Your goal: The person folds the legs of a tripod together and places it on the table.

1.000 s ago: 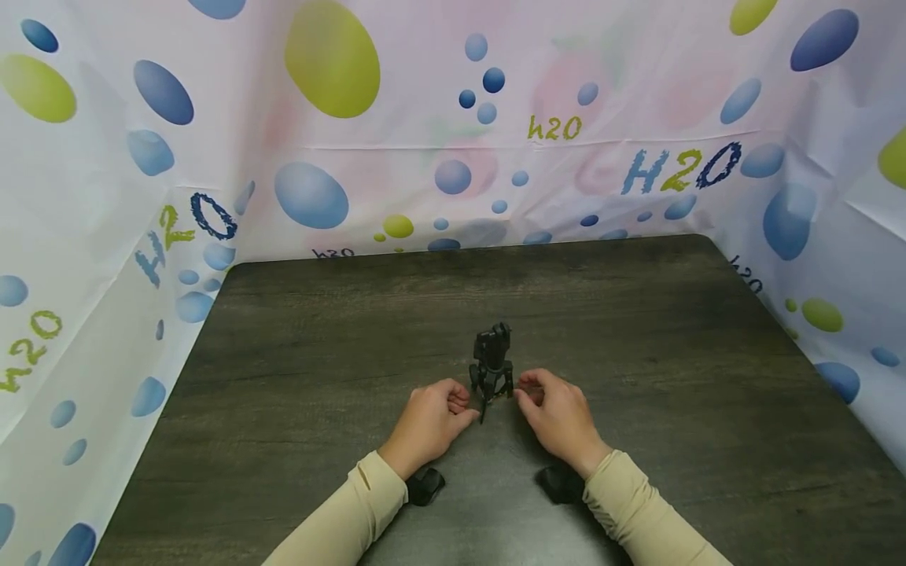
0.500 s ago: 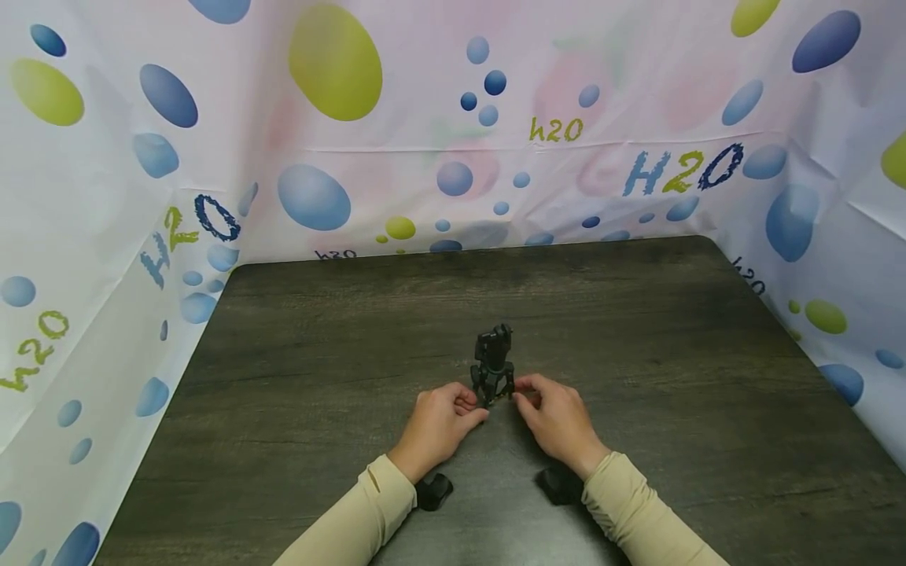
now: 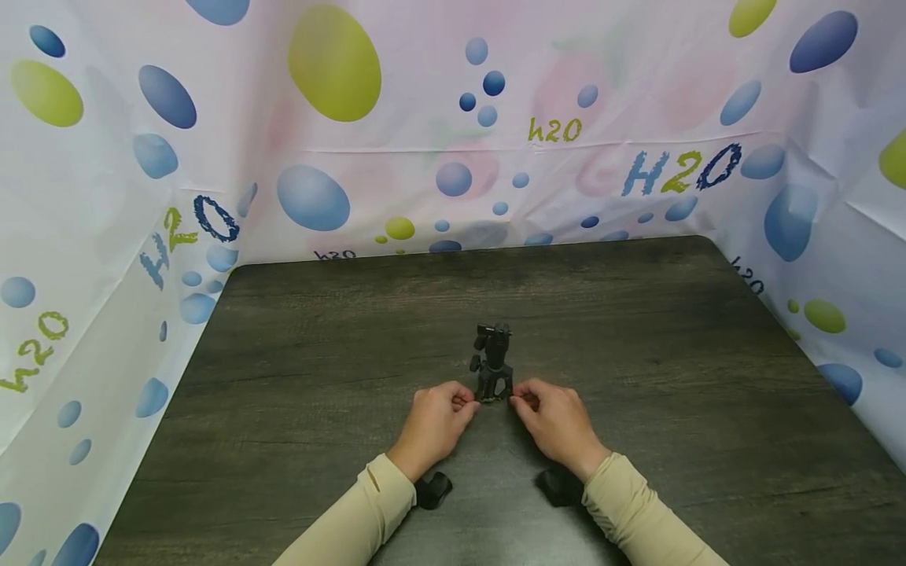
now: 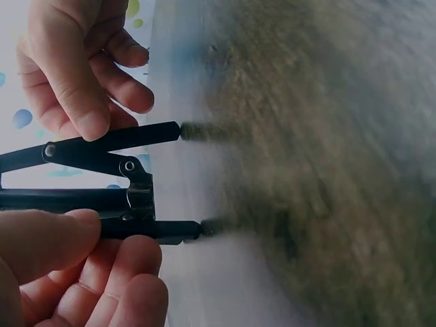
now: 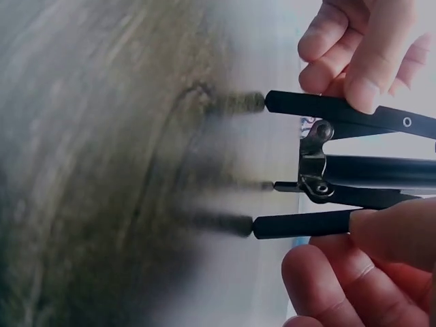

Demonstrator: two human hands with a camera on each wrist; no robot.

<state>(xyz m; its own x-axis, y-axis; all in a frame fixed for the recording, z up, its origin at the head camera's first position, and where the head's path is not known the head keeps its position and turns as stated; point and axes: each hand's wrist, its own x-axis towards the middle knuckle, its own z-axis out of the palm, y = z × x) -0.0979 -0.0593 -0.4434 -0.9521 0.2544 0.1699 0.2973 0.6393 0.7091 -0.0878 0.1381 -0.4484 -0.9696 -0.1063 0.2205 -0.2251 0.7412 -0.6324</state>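
Observation:
A small black tripod (image 3: 494, 362) stands upright on the table, its legs downward and partly hidden by my fingers in the wrist views. My left hand (image 3: 440, 417) is at its left and pinches one leg (image 4: 180, 230) low down between thumb and fingers. From the right, my right hand (image 3: 555, 413) pinches another leg (image 5: 306, 223) the same way. A metal hinge bracket (image 5: 313, 163) joins the legs to the dark centre column (image 5: 375, 170). A thinner third leg tip (image 5: 286, 186) shows between the two held legs in the right wrist view.
The dark wood-grain table (image 3: 318, 338) extends around both hands. A white curtain (image 3: 425, 63) with blue and green spots hangs behind it and along both sides. Black wrist devices (image 3: 433, 491) sit under each sleeve cuff.
My left hand has come in to the tripod and taken a leg. The leg that stuck out towards me has moved away, and the tripod has turned slightly. The right hand has closed onto its leg.

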